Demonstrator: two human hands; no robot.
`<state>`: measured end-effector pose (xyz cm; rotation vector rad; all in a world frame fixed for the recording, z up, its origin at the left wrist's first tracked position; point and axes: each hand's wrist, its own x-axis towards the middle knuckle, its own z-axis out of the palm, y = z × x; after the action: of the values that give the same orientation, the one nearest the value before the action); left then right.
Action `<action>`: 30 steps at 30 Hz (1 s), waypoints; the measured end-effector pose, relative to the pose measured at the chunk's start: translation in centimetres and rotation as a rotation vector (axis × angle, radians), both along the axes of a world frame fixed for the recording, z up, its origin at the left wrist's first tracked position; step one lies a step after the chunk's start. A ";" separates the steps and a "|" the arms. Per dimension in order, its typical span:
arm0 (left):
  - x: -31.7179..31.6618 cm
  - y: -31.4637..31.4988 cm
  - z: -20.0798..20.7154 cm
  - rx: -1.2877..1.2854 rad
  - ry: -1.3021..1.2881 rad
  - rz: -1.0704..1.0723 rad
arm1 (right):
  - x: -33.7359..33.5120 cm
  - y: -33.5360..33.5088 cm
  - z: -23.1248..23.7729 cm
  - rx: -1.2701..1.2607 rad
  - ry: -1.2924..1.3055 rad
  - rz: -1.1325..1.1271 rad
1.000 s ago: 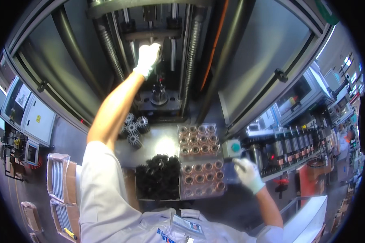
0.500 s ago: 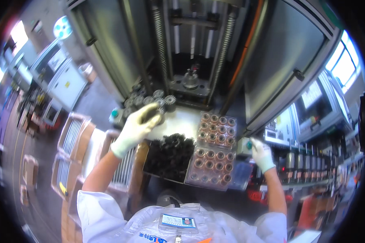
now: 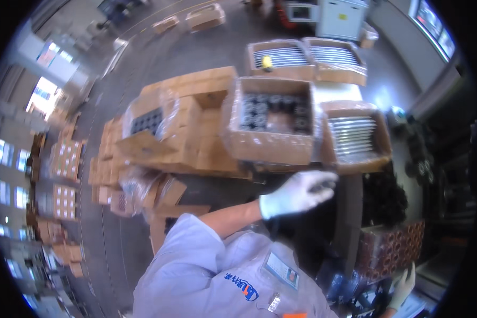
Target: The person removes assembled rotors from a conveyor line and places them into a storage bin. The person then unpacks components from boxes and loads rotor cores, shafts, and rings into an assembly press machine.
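My left hand (image 3: 297, 195), in a white glove, reaches out in front of my chest, its fingers curled round a dark round metal part (image 3: 321, 186). Motion blur hides that part's details. Beside the hand is an open carton of silvery rods (image 3: 352, 135). My right hand (image 3: 404, 289), also gloved, is low at the right edge with its fingers stretched out and apart. Next to it stands a clear tray of copper-coloured rings (image 3: 391, 249). A heap of black toothed parts (image 3: 384, 199) lies on the bench between the two hands.
An open carton of dark cylinders (image 3: 270, 143) stands ahead, next to a large brown carton (image 3: 217, 116). Two more cartons of rods (image 3: 281, 55) sit farther back. Stacked boxes (image 3: 111, 143) and plastic wrap (image 3: 143, 183) lie to the left. The machine's dark frame rises at the right.
My view has swung far to the left, from the press to the cartons. My left hand has left the grey gear pile with the part in it. My right hand has come away from the green button.
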<state>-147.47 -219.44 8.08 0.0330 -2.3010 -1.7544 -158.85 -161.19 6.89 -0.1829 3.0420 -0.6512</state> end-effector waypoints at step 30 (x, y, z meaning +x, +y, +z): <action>53.1 -55.9 -42.1 1.364 0.725 1.446 | 19.3 -112.2 -30.5 -1.041 -0.878 0.446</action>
<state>-94.35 -275.39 -34.00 0.8304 -0.0126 -1.5196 -139.59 -273.36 -23.59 -0.4165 1.5542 -1.6170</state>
